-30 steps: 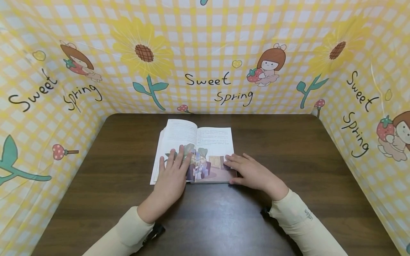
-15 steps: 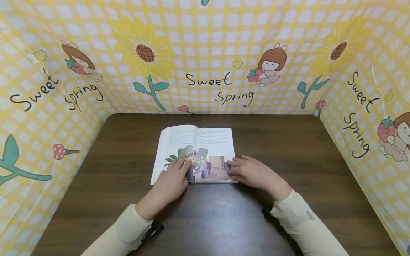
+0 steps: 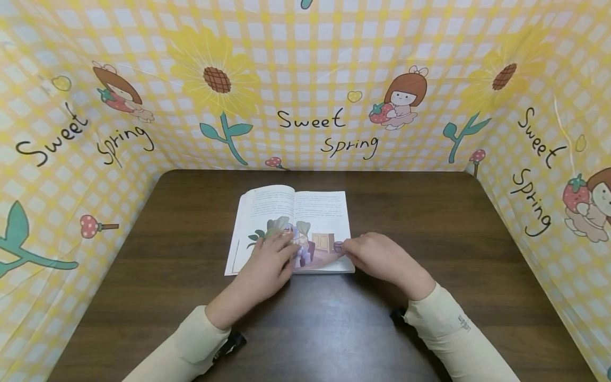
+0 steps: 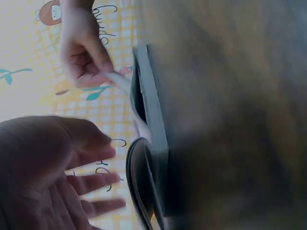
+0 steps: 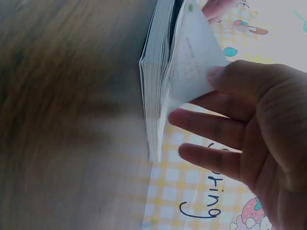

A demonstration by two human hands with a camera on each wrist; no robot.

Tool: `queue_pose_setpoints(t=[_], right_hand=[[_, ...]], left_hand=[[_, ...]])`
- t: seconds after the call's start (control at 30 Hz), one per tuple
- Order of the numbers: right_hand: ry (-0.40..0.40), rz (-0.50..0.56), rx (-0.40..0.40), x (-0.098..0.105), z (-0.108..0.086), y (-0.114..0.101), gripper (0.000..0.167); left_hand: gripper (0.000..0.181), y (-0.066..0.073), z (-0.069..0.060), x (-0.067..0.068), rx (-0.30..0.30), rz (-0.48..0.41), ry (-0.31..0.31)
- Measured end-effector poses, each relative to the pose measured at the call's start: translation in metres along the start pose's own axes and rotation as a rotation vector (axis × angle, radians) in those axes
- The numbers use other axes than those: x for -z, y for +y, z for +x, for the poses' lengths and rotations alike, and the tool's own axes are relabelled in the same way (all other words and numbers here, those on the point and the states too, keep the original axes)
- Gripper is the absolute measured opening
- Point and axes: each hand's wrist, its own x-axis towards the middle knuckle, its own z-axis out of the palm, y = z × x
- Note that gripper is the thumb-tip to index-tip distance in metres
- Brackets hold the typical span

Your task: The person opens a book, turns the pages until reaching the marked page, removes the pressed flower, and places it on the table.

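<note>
An open book lies on the table, with text at the top of both pages and a coloured picture of a room across the lower part. My right hand pinches the lower outer corner of the right-hand page between thumb and finger, and that page is lifted off the stack in the right wrist view. Over the lower left page near the spine is my left hand, its fingers extended. In the left wrist view the left hand's fingers look straight and hold nothing.
The dark brown wooden table surrounds the book. A yellow checked cloth printed with sunflowers and "Sweet Spring" hangs behind it and along both sides. Black straps show at both wrists.
My right hand has taken the right page's corner and raised it slightly. My left hand has slid down and then right, toward the spine. The raised left page has settled lower.
</note>
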Motion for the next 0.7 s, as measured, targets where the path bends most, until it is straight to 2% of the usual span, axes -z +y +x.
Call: queue_pose_setpoints(t=[0.07,0.17,0.3,0.47,0.7], right_hand=[[0.027,-0.027,0.004,0.002,0.000,0.000,0.013],[0.056,-0.058,0.017,0.004,0.001,0.000,0.012],[0.096,-0.093,0.046,0.006,0.003,-0.001,0.007],[0.175,-0.128,0.073,0.010,0.005,-0.005,0.009],[0.288,-0.196,0.110,0.014,0.009,-0.017,0.012]], left_hand=[[0.036,0.001,0.000,-0.002,-0.060,0.000,-0.008],[0.037,0.003,0.000,-0.005,-0.088,0.001,-0.025],[0.040,0.003,-0.002,-0.008,-0.052,0.012,-0.048],[0.040,0.003,-0.002,-0.008,-0.011,0.020,-0.058],[0.040,0.003,-0.002,-0.011,-0.003,0.015,-0.018]])
